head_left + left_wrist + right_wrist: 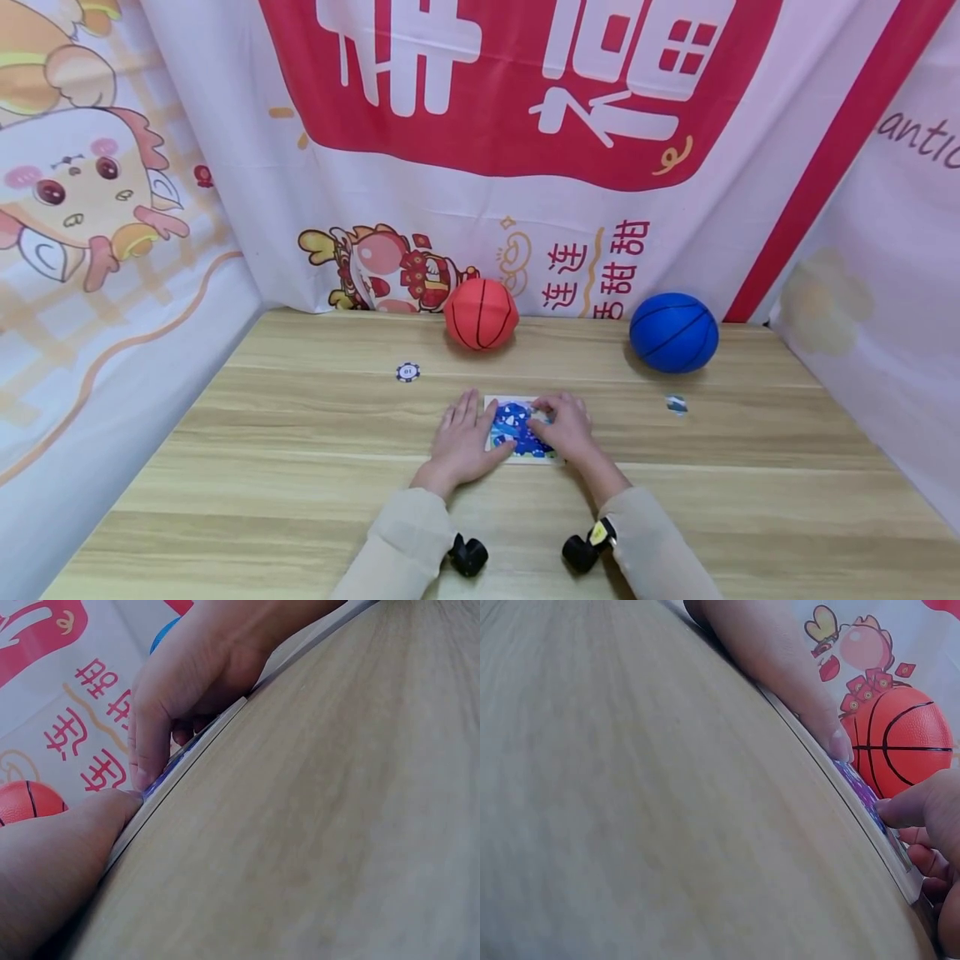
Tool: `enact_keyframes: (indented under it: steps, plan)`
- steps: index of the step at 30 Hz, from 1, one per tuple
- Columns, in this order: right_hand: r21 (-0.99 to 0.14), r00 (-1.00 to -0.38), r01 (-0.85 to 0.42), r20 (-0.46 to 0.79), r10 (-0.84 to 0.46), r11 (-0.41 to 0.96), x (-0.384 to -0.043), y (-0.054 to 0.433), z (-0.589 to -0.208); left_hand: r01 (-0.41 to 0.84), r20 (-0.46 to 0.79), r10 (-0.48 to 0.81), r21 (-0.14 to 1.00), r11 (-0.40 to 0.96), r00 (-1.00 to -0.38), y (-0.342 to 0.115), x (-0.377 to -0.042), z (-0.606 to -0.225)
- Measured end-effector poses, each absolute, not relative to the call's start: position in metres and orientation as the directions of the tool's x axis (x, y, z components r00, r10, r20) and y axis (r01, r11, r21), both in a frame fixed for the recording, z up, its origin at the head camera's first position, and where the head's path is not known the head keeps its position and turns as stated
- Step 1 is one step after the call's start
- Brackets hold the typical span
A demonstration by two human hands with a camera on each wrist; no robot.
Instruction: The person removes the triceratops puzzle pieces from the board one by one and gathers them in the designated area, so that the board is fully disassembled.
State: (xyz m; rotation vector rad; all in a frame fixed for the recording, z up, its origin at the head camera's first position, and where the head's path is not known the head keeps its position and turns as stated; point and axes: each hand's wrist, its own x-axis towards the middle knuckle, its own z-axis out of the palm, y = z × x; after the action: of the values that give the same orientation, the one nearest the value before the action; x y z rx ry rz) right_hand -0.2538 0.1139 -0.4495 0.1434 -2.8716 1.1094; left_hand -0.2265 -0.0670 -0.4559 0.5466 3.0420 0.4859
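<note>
A flat jigsaw puzzle (512,433) with a blue picture and white border lies on the wooden table. Along its left edge rests my left hand (461,442), its fingers extended and its thumb on the near border. My right hand (567,427) is bent over the puzzle's far right part. Its thumb and forefinger pinch a small greyish puzzle piece (540,414), mostly hidden by the fingers. In the right wrist view the right thumb (904,808) touches the picture, with the other fingers curled by the board's edge.
A red ball (482,315) and a blue ball (673,333) sit at the table's back edge. A round chip (408,372) lies to the left, and a loose puzzle piece (677,405) to the right. Printed cloth (480,192) hangs behind the table (300,467).
</note>
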Motion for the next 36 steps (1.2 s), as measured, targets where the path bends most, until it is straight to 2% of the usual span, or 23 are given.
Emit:
enact_keyframes:
  steps: [12,21,30,36]
  plan:
    - [-0.68,-0.994,-0.099,0.095,-0.047,0.726,-0.2525,0.1105,-0.4494,0.336,0.033,0.342,0.295,0.894,-0.939,-0.068,-0.2255,-0.4551]
    - [-0.682,-0.98,-0.163,0.196,-0.036,0.713,-0.2522,0.1107,-0.4543,0.327,0.01,0.339,0.291,0.899,-0.941,-0.067,-0.2244,-0.4514]
    - [-0.669,-0.975,-0.158,0.222,-0.008,0.726,-0.2528,0.1112,-0.4543,0.327,0.013,0.338,0.288,0.9,-0.941,-0.0647,-0.2256,-0.4519]
    - [-0.69,-0.97,-0.206,0.237,-0.052,0.694,-0.2541,0.1092,-0.4509,0.321,0.008,0.333,0.286,0.903,-0.943,-0.0661,-0.2256,-0.4531]
